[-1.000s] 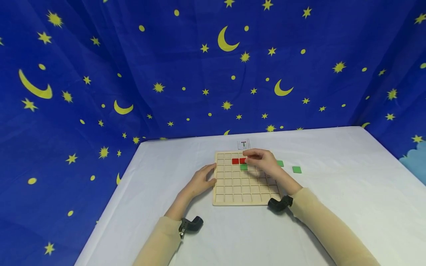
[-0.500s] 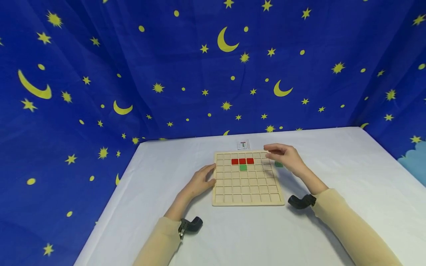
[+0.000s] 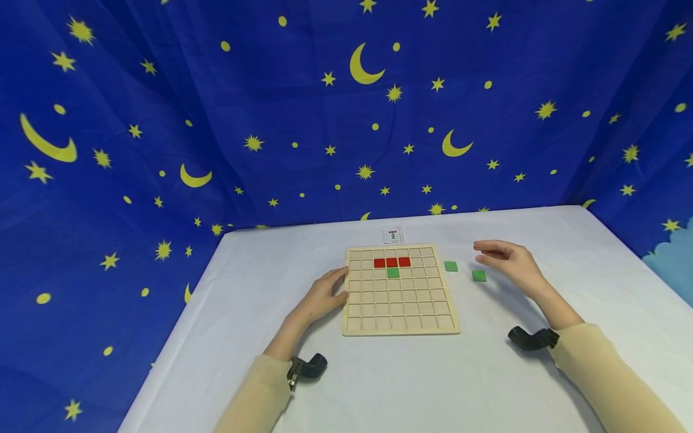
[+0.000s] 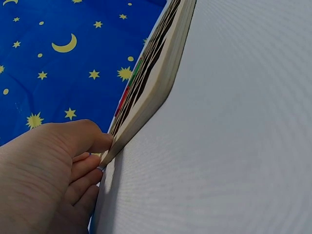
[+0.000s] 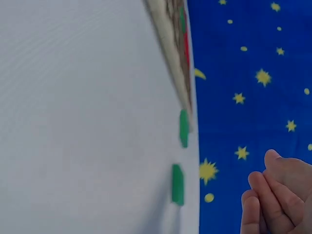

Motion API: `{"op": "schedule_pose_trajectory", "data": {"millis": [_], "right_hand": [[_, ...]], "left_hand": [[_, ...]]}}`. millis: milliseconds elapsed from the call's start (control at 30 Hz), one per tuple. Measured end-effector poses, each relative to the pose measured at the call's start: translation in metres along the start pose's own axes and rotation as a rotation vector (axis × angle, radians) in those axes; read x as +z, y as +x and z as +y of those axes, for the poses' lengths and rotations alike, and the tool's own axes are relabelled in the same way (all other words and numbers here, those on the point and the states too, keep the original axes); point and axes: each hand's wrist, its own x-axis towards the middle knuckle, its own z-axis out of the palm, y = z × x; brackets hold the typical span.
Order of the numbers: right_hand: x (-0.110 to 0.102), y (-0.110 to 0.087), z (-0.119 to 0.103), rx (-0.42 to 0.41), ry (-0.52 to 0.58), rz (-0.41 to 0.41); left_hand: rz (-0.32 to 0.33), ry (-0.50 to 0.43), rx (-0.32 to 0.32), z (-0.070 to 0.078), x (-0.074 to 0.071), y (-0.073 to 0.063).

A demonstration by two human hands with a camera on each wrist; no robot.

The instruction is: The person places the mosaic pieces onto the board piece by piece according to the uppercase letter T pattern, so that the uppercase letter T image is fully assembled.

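Observation:
A wooden grid board (image 3: pixel 400 330) lies flat on the table. Three red square tiles (image 3: pixel 391 263) form a row in its upper part, with a green tile (image 3: pixel 393 273) directly below the middle one. My left hand (image 3: pixel 319 297) rests against the board's left edge; the left wrist view shows its thumb (image 4: pixel 100 140) right at the edge. Off to the right, my right hand (image 3: pixel 511 263) hovers over the table with relaxed fingers and nothing in them. Two loose green tiles (image 3: pixel 451 266) lie between it and the board, the nearer one (image 3: pixel 479 276) just left of its fingertips.
A small card (image 3: pixel 393 235) printed with a grid and a T-shaped pattern lies behind the board. White cloth (image 3: pixel 411 385) covers the table. A blue curtain (image 3: pixel 303 108) with yellow moons and stars hangs behind it and along both sides.
My right hand has left a third red tile in the row on the board and moved right, past the loose green tiles. The left hand has stayed at the board's edge.

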Motion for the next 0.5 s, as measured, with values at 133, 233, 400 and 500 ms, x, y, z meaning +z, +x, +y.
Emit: {"op": "schedule_pose_trajectory", "data": {"millis": [133, 233, 400, 500], "right_hand": [[-0.003, -0.002, 0.01, -0.016, -0.038, -0.016], [-0.004, -0.003, 0.018, -0.015, -0.078, -0.021], [-0.004, -0.004, 0.03, -0.006, -0.146, -0.052], [-0.003, -0.004, 0.035, -0.015, -0.189, -0.073]], "left_hand": [[0.002, -0.004, -0.004, 0.001, 0.0, 0.0], [0.004, 0.001, -0.004, 0.001, 0.0, 0.0], [0.003, 0.002, -0.005, 0.001, 0.0, 0.0], [0.001, -0.006, -0.014, 0.002, 0.0, 0.0]]}}
